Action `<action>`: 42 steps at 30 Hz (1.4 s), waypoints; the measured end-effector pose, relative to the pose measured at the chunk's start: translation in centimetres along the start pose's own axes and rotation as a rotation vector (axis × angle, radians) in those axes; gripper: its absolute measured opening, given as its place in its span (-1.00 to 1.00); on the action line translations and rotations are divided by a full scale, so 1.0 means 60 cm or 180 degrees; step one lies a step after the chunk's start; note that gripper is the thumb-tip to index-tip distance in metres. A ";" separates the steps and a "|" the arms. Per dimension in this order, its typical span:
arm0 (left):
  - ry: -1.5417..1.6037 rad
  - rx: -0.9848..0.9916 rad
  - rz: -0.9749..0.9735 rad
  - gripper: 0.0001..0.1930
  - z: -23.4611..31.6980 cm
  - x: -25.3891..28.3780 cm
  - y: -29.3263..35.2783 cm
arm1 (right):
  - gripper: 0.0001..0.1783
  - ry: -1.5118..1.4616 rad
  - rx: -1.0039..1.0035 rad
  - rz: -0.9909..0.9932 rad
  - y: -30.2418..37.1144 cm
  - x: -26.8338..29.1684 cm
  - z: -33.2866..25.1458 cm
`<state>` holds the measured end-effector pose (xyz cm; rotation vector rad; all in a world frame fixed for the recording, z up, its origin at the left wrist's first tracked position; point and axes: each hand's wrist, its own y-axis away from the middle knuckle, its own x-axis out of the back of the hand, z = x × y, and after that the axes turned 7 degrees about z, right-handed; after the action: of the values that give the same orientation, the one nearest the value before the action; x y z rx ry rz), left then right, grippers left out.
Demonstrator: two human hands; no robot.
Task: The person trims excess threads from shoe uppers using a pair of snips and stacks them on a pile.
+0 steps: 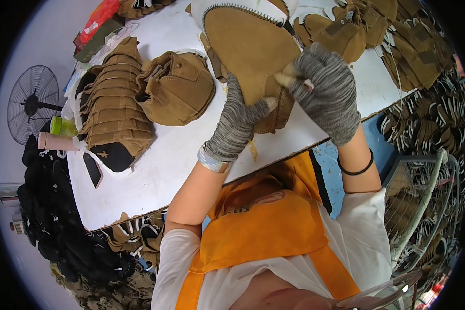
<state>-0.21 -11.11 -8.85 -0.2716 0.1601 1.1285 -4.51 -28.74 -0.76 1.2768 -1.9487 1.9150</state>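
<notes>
A brown suede shoe upper (245, 49) lies over the far middle of the white table, its curved far edge bordered by dark zigzag stitching next to white material. My left hand (232, 121), in a grey striped fingerless glove, grips the upper's near left side with the thumb on top. On the near right side, my right hand (325, 90), gloved alike, is closed with its fingertips against the suede; what it pinches is too small to make out. Left of them sits a folded brown upper (178, 90), beside a row of stacked brown uppers (113, 103).
More brown uppers (341, 33) are heaped at the far right of the white table (165, 165). A wire basket (423, 206) stands to my right. At left are a black fan (32, 105), a pink cup (57, 142), a phone-like dark slab (93, 169) and piled black pieces (51, 217).
</notes>
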 end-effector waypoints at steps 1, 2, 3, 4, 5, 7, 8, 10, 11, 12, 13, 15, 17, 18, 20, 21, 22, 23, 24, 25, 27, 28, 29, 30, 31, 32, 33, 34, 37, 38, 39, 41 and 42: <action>-0.0032 0.0063 -0.0019 -0.29 0.003 0.000 0.000 | -0.78 0.0012 -0.0022 -0.0093 -0.001 0.000 0.003; 0.0007 0.0011 -0.0034 -0.29 0.002 0.000 -0.001 | -0.78 -0.0074 -0.0047 -0.0220 0.002 -0.002 0.004; 0.0046 -0.0040 -0.0049 -0.29 0.000 0.000 0.000 | -0.78 -0.0160 -0.0071 -0.0348 0.007 -0.006 0.004; 0.0085 -0.0092 -0.0064 -0.30 0.000 -0.001 0.000 | -0.77 -0.0246 -0.0096 -0.0477 0.009 -0.009 0.004; 0.0226 0.0020 -0.0090 -0.27 0.000 0.000 0.001 | -0.77 -0.0195 -0.0019 -0.0396 0.007 -0.009 0.006; 0.0507 0.0244 -0.0141 -0.21 0.003 0.003 0.002 | -0.77 -0.0091 0.0133 -0.0233 -0.001 -0.008 0.010; 0.0563 0.0272 -0.0156 -0.21 0.006 0.002 0.003 | -0.77 -0.0107 0.0060 -0.0208 -0.001 -0.010 0.010; 0.0672 0.0330 -0.0187 -0.21 0.013 0.001 0.004 | -0.76 -0.0138 -0.0087 -0.0157 0.005 -0.015 0.008; 0.0537 0.0294 -0.0191 -0.21 0.011 0.002 0.003 | -0.78 -0.0133 0.0095 -0.0294 0.010 -0.015 0.004; 0.0402 0.0259 -0.0195 -0.20 0.007 0.003 0.001 | -0.78 -0.0156 -0.0024 -0.0271 0.009 -0.017 0.003; 0.0268 0.0225 -0.0201 -0.19 0.005 0.004 -0.001 | -0.79 -0.0178 -0.0144 -0.0248 0.007 -0.019 0.001; 0.0662 0.0340 -0.0174 -0.19 0.007 0.003 0.001 | -0.82 -0.0349 -0.0207 -0.0142 -0.004 -0.009 0.006; 0.0812 0.0479 -0.0171 -0.17 0.003 0.005 0.000 | -0.82 -0.0445 -0.0209 -0.0231 0.002 -0.011 -0.002; 0.0764 0.0562 -0.0182 -0.16 -0.002 0.010 0.000 | -0.82 -0.0491 -0.0209 -0.0270 0.005 -0.013 -0.007; 0.0792 0.0638 -0.0168 -0.15 0.003 0.009 0.000 | -0.82 -0.0393 -0.0062 -0.0068 0.004 -0.015 -0.007; 0.0868 0.0632 -0.0144 -0.14 0.012 0.004 0.003 | -0.83 -0.0253 -0.0040 0.0189 -0.002 -0.014 -0.002; 0.0944 0.0625 -0.0121 -0.14 0.023 -0.001 0.007 | -0.83 -0.0111 -0.0017 0.0446 -0.005 -0.012 0.002; 0.1054 0.0581 -0.0119 -0.14 0.031 -0.005 0.008 | -0.83 -0.0135 -0.0354 0.0640 0.002 -0.016 0.005; 0.1165 0.0537 -0.0118 -0.15 0.038 -0.007 0.010 | -0.83 -0.0450 -0.0523 0.0810 0.005 -0.013 0.009; 0.1276 0.0494 -0.0119 -0.15 0.043 -0.008 0.011 | -0.82 -0.0766 -0.0691 0.0979 0.008 -0.008 0.015; 0.1753 0.0716 -0.0101 -0.15 0.041 0.001 0.013 | -0.80 -0.1572 -0.1390 0.1168 0.019 -0.007 0.017; 0.1992 0.0828 -0.0091 -0.15 0.041 0.006 0.013 | -0.80 -0.1672 -0.1637 0.1058 0.030 -0.009 0.016; 0.2052 0.0746 -0.0175 -0.15 0.046 0.011 0.013 | -0.80 -0.1774 -0.1872 0.0967 0.042 -0.014 0.014; 0.2110 0.0692 -0.0047 -0.16 0.046 0.011 0.014 | -0.80 -0.1876 -0.2106 0.0874 0.051 -0.016 0.011; 0.2168 0.0637 0.0082 -0.17 0.044 0.010 0.015 | -0.77 -0.1917 -0.2278 0.0698 0.058 -0.013 0.007; 0.2219 0.0585 0.0218 -0.18 0.043 0.011 0.016 | -0.77 -0.1881 -0.2204 0.0704 0.064 -0.016 0.008; 0.2288 0.0594 0.0259 -0.20 0.040 0.013 0.016 | -0.76 -0.1844 -0.2131 0.0710 0.072 -0.021 0.011; 0.2357 0.0603 0.0300 -0.21 0.037 0.016 0.016 | -0.75 -0.1807 -0.2059 0.0715 0.079 -0.023 0.014; 0.2694 0.0590 0.0257 -0.25 0.021 0.024 0.013 | -0.75 -0.1638 -0.2030 0.0702 0.082 -0.015 0.014; 0.2826 0.0578 0.0209 -0.26 0.017 0.026 0.011 | -0.76 -0.1587 -0.2078 0.0674 0.082 -0.011 0.013; 0.2759 0.0587 0.0214 -0.21 0.015 0.027 0.010 | -0.76 -0.1622 -0.2117 0.0631 0.082 -0.009 0.014; 0.2623 0.0602 0.0229 -0.09 0.014 0.031 0.009 | -0.77 -0.1698 -0.2194 0.0542 0.083 -0.007 0.014; 0.2627 0.0608 0.0219 -0.09 0.015 0.030 0.009 | -0.78 -0.1687 -0.2182 0.0510 0.084 -0.007 0.014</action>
<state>0.06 -9.06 -8.56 -0.5526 1.0068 1.0037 -6.99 -30.08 -5.02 1.5054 -2.6766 0.8128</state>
